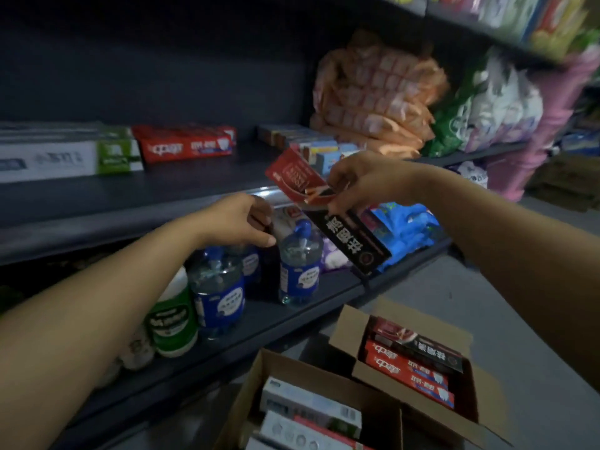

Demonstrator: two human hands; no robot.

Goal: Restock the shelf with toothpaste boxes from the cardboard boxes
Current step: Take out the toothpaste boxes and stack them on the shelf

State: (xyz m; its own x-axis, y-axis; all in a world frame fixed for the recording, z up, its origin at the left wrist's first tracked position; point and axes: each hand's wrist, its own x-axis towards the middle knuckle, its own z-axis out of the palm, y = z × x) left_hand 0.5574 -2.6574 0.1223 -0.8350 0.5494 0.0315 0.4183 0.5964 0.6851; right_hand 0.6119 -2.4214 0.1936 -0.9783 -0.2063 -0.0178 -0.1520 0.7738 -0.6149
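My right hand (363,180) grips a long red and black toothpaste box (328,209) around its middle, holding it tilted in the air in front of the shelf's edge. My left hand (242,219) hovers just left of the box with loosely curled fingers and holds nothing. On the dark shelf (162,196) lie a red toothpaste box (186,142) and white and green boxes (68,154). Two open cardboard boxes stand on the floor: the right one (418,365) holds red and black toothpaste boxes, the near one (311,414) holds white ones.
Blue bottles (298,271) and a green and white container (172,319) stand on the lower shelf under my hands. Small boxes (324,151) and orange packs (373,95) fill the shelf's right part. Blue packs (406,228) lie lower right. Grey floor (454,287) lies beyond.
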